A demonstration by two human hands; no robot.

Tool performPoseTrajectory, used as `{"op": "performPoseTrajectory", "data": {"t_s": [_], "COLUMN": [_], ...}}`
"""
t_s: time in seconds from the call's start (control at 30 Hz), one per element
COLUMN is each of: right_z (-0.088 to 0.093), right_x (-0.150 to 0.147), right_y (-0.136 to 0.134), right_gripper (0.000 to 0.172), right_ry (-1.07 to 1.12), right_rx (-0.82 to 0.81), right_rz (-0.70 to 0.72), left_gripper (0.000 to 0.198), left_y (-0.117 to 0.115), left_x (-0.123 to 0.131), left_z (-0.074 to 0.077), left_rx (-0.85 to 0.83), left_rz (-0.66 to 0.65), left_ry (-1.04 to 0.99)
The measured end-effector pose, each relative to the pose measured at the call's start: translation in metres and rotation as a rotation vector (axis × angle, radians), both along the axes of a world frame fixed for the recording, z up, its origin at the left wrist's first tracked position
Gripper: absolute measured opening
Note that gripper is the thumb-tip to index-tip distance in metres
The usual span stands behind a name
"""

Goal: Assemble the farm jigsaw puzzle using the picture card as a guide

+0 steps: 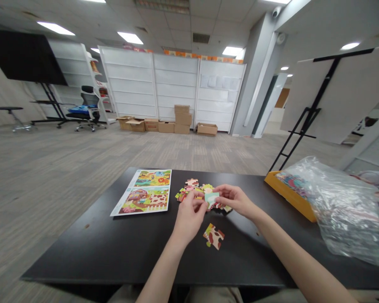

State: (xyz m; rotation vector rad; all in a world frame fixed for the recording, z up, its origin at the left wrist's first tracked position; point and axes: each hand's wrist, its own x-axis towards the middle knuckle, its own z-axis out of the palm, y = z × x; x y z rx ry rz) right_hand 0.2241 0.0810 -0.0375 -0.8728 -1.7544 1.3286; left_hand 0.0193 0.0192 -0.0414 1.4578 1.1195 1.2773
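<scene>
Between my two hands, over a heap of jigsaw pieces, is a light green and white puzzle piece. The fingers of my left hand pinch its left edge. My right hand has thumb and fingers closed at its right edge. Pink, yellow and green pieces of the heap show behind and beside my hands, partly covered by them. Nearer to me, a brown-and-cream cow-patterned puzzle piece lies apart on the black table. To the left lies a printed picture sheet with two farm and animal scenes.
On the right of the black table stands a yellow box. A clear plastic bag with colourful contents leans over it. Behind it stands an easel with a white board. Cardboard boxes line the far shelves.
</scene>
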Motion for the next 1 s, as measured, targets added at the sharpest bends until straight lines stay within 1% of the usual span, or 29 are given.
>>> {"op": "performPoseTrajectory", "data": {"t_s": [0.07,0.13,0.2,0.27,0.33,0.43,0.5,0.57,0.67,0.77,0.87,0.93,1.0], "right_z": [0.001,0.0,-0.007,-0.018,-0.034,-0.055,-0.065,-0.069,-0.07,-0.068,-0.066,-0.066,-0.066], "right_x": [0.01,0.028,0.051,0.074,0.092,0.103,0.101,0.096,0.09,0.089,0.089,0.086,0.081], "right_y": [0.008,0.02,0.036,0.053,0.067,0.08,0.086,0.091,0.094,0.091,0.086,0.084,0.086], "right_gripper": [0.042,0.046,0.048,0.049,0.048,0.037,0.031,0.027,0.025,0.028,0.041,0.044,0.047], "right_ry": [-0.003,-0.002,-0.032,-0.086,-0.203,-0.497,-0.605,-0.64,-0.689,-0.761,-0.849,-0.872,-0.888], "right_rx": [0.035,0.093,0.152,0.188,0.226,0.35,0.408,0.431,0.465,0.536,0.607,0.621,0.625], "right_rz": [-0.083,-0.234,-0.402,-0.536,-0.612,-0.684,-0.708,-0.713,-0.715,-0.729,-0.644,-0.548,-0.494], "left_gripper": [0.015,0.02,0.025,0.024,0.024,0.025,0.025,0.026,0.027,0.028,0.027,0.026,0.026], "left_y": [-0.002,-0.005,-0.008,-0.011,-0.014,-0.017,-0.018,-0.019,-0.019,-0.019,-0.019,-0.018,-0.017], "left_x": [0.0,-0.001,-0.003,-0.005,-0.007,-0.01,-0.012,-0.013,-0.013,-0.012,-0.011,-0.011,-0.01], "left_z": [-0.001,-0.003,-0.004,-0.003,0.0,0.004,0.005,0.005,0.001,-0.003,-0.005,-0.005,-0.004], "left_rx": [0.052,0.129,0.213,0.269,0.287,0.299,0.303,0.308,0.317,0.333,0.35,0.354,0.352], "left_rz": [0.025,0.062,0.071,0.047,0.016,-0.013,-0.022,-0.027,-0.028,-0.028,-0.019,-0.021,-0.032], "left_ry": [0.166,0.444,0.733,0.923,1.005,1.03,1.033,1.04,1.054,1.061,1.063,1.069,1.075]}}
